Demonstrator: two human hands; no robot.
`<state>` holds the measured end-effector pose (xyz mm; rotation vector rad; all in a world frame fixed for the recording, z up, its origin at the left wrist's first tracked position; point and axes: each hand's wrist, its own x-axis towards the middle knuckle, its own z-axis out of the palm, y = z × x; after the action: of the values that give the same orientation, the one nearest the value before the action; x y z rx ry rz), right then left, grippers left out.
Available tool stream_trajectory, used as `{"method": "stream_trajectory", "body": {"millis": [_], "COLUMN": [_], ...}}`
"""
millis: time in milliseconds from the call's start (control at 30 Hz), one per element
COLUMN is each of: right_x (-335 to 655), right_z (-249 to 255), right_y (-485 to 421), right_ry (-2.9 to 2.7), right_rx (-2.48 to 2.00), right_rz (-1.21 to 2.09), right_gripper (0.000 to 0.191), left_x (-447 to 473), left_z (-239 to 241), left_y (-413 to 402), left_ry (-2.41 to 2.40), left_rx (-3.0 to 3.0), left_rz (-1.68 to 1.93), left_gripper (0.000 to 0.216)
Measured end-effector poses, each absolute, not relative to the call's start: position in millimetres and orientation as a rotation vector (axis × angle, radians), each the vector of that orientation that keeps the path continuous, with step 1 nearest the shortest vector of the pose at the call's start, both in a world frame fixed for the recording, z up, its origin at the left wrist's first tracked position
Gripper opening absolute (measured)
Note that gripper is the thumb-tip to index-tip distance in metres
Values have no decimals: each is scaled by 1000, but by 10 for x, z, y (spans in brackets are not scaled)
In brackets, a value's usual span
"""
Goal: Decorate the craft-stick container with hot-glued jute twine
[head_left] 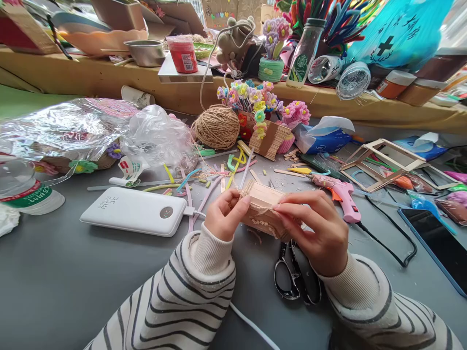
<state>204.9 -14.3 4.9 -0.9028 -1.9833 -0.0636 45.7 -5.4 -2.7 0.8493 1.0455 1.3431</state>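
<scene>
I watch the left hand (228, 213) and right hand (321, 228) pinch the wooden piece (261, 210), hemmed in by scissors (298, 270), power bank (133, 210) and glue gun (341, 190).

I see room over the table (54, 287), left and back from the left hand (228, 214); a power bank (131, 212) blocks straight left. Scissors (301, 282) and glue gun (341, 197) crowd the right hand (321, 231).

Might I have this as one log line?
left hand: holding craft-stick piece | right hand: holding its opposite side | pink glue gun, scissors: on table
</scene>
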Motion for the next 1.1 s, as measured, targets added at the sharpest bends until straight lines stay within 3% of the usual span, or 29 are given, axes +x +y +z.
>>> {"method": "stream_trajectory", "body": {"millis": [1100], "right_x": [2013], "right_z": [85], "right_y": [-177], "right_ry": [-1975], "right_rx": [-906], "right_rz": [-34], "right_gripper": [17], "left_x": [474], "left_z": [-63], "left_y": [-89], "left_ry": [1015], "left_rx": [844], "left_rz": [1338], "left_gripper": [29]}}
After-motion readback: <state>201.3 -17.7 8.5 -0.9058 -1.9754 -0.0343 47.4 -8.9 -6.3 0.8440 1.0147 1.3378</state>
